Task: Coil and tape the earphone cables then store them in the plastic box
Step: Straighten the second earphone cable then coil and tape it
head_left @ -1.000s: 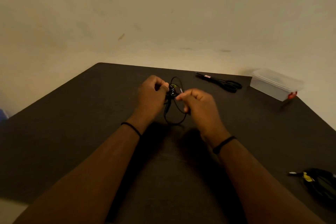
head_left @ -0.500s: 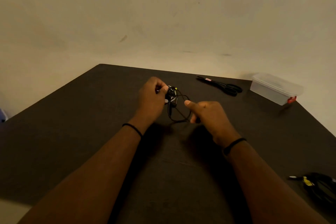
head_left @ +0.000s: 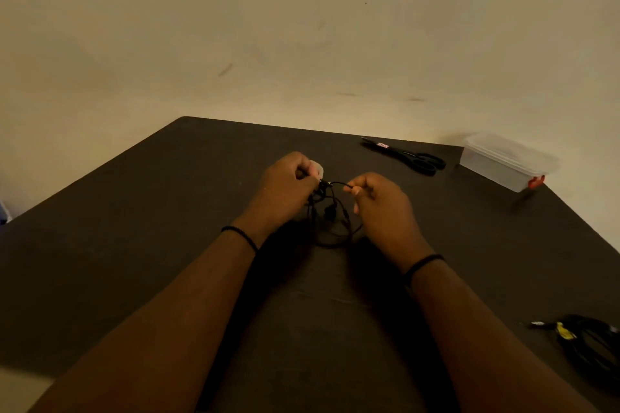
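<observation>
Earphone cable (head_left: 330, 211) sits mid-frame, pinched between my left hand (head_left: 285, 189) and right hand (head_left: 380, 208); the right has swung back up toward the left since a moment ago. Plastic box (head_left: 503, 161) stays upper right on the surface (head_left: 134, 228).

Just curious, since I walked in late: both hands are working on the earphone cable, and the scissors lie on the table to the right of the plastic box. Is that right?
Not quite. The head view shows the scissors lying left of the plastic box, not right. Both the left hand and right hand do hold the earphone cable.
</observation>
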`<state>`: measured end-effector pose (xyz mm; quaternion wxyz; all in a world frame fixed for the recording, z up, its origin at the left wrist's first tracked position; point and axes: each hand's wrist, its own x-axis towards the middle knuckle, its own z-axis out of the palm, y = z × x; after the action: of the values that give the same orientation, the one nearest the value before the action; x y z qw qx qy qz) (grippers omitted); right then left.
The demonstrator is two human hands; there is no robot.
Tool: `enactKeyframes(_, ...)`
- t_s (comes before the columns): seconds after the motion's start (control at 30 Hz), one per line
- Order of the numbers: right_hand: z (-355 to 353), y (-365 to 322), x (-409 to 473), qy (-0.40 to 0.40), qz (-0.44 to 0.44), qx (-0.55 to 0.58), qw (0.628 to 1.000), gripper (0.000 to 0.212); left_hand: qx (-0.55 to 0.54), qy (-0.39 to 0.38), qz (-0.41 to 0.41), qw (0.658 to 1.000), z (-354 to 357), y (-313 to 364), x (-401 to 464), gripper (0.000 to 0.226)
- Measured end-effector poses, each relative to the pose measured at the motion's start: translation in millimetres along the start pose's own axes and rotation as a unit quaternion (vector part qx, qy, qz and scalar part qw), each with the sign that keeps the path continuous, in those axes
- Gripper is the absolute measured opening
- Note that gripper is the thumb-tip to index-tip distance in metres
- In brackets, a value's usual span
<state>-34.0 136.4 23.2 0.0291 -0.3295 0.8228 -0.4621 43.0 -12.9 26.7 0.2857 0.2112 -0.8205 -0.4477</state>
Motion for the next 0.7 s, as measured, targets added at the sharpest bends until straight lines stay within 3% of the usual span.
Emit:
enactKeyframes(0.2, -0.6, -3.8, 0.0, 0.054, 0.006, 0.207, 0.977, 0.019, 0.022, -0.057, 0.011, 0.998, 6.4, -1.3, -1.9, 0.01)
enactKeyframes(0.4, -5.5, 1.9, 3.3, 0.071, 0.035, 0.22, 0.972, 0.02, -0.04, -0.063, 0.036, 0.997, 2.8, -5.3, -2.6, 0.015)
enactKeyframes(0.6, -12.6, 0.4, 6.5, 0.14, 0.099, 0.328, 0.929, 0.021, -0.087, -0.066, 0.011, 0.994, 1.3, -1.8, -4.1, 0.017)
enactKeyframes(0.67, -14.0, 5.1, 9.8, 0.196, 0.126, 0.293, 0.927, 0.018, -0.06, -0.094, 0.01, 0.994, 1.9, -0.1, -5.0, 0.011)
enactKeyframes(0.7, -15.6, 8.4, 11.2, 0.22, 0.136, 0.217, 0.941, 0.017, -0.057, -0.099, 0.003, 0.993, 1.6, 0.1, -4.8, 0.007)
